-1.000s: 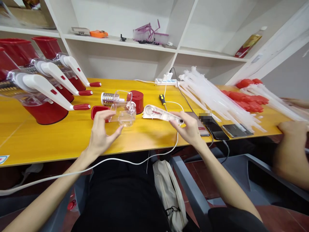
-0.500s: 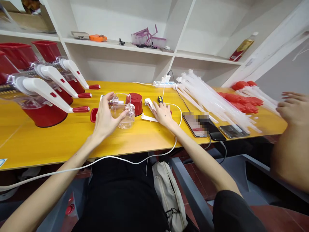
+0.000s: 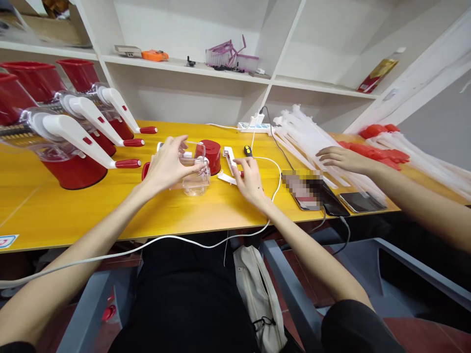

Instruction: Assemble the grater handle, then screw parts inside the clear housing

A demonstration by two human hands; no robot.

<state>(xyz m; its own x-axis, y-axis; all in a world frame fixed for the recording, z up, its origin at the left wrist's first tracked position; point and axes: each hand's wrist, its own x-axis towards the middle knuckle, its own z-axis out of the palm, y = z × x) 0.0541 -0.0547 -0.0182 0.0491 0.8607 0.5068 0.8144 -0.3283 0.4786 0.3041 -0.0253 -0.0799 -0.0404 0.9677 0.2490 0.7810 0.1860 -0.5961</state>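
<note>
My left hand (image 3: 166, 164) curves around a clear plastic housing (image 3: 196, 182) lying on the table, thumb stretched across it and fingers over its far left side. Part of the housing is hidden behind that hand. A red base (image 3: 211, 156) stands just beyond its right side, and a bit of another red part (image 3: 145, 170) shows left of my hand. My right hand (image 3: 250, 182) is at a white crank handle (image 3: 228, 156), thumb and index finger bent around its red grip (image 3: 242, 174). Another white piece (image 3: 226, 178) lies beside it, close to my thumb.
Assembled red-and-clear grinders (image 3: 79, 166) with white cranks stand at left. A screwdriver (image 3: 248, 150), a white cable (image 3: 276, 184), phones (image 3: 362, 201), long white plastic strips (image 3: 305, 135) and red parts (image 3: 382, 154) lie rightward. Another person's hand (image 3: 340, 159) reaches over the strips. Shelves (image 3: 184, 63) stand behind.
My left hand has shifted slightly right over the housing. My right fingers have curled around the crank, and the white piece beside it has turned a little. The other person's hand has come in leftward.
</note>
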